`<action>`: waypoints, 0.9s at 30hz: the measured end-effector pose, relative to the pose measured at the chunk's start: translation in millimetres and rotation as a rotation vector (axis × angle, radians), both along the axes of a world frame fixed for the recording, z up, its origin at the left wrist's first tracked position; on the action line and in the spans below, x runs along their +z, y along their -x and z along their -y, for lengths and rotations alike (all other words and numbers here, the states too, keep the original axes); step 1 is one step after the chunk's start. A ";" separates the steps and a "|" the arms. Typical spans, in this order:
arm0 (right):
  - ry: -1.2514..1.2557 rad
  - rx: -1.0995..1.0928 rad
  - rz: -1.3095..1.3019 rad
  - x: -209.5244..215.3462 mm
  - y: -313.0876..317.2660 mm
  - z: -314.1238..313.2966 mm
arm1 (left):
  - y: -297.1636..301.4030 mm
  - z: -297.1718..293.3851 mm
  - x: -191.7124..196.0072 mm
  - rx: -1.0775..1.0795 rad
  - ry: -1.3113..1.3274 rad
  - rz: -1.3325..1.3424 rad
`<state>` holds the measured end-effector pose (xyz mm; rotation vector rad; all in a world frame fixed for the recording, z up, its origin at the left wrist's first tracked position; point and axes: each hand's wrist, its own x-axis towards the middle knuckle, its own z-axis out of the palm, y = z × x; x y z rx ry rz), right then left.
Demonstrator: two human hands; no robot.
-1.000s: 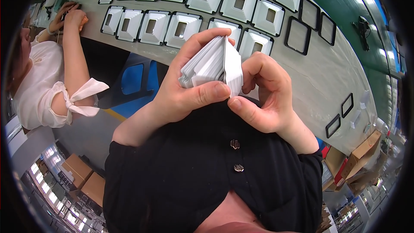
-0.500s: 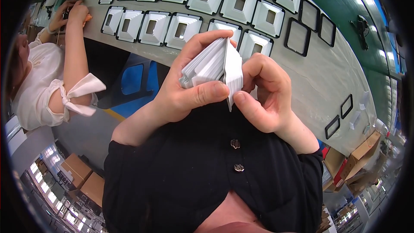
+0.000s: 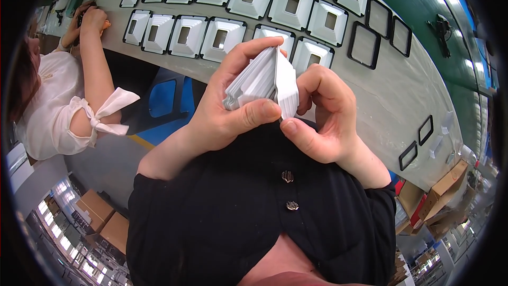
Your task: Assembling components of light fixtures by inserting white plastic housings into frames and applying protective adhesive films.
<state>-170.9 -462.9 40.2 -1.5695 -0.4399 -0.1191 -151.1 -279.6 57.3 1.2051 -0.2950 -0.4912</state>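
1. The left hand (image 3: 233, 111) is closed around a stack of white square plastic frames (image 3: 262, 82), thumb pressed across the near face and fingers curled over the far edge. The stack is held up in front of the chest, above the black buttoned shirt (image 3: 254, 217).
2. The right hand (image 3: 323, 119) is partly curled, its thumb and forefinger pinching the outermost frame of the stack at its lower right edge. That outer frame stands slightly away from the rest.
3. The stack is tilted on edge, its nested layers showing as thin white steps on the left side.
4. Behind the hands runs a long grey worktable (image 3: 381, 100). On it lie rows of white funnel-shaped frames (image 3: 222, 34), each with a square hole in its centre, most sitting inside a black border. They lie side by side, touching or nearly so.
5. To the right of those rows lie empty black square rims (image 3: 364, 45), with nothing inside them. More small black rims (image 3: 425, 130) lie well apart, farther along the table.
6. At the left, a co-worker in a white blouse (image 3: 50, 111) reaches both hands to the far table end.
7. Cardboard boxes (image 3: 447, 188) stand past the right end of the table; what they hold cannot be seen. More boxes (image 3: 103, 220) stand at lower left.
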 end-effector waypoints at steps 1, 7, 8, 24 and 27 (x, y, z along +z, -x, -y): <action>-0.017 0.003 -0.003 -1.1 -0.1 -0.2 | 0.3 0.3 -0.1 0.007 0.001 -0.003; -0.046 0.013 -0.025 -4.2 1.7 -0.6 | 0.2 0.1 -1.4 0.017 -0.043 0.049; -0.046 0.012 -0.025 -4.6 1.6 -0.6 | 0.0 0.2 -1.9 0.016 -0.042 0.049; -0.094 -0.009 -0.107 -6.1 3.3 -2.6 | 5.0 4.1 -2.4 0.069 -0.054 0.071; -0.094 -0.021 -0.124 -4.3 4.0 -4.4 | 5.9 3.0 -2.4 0.082 -0.082 0.117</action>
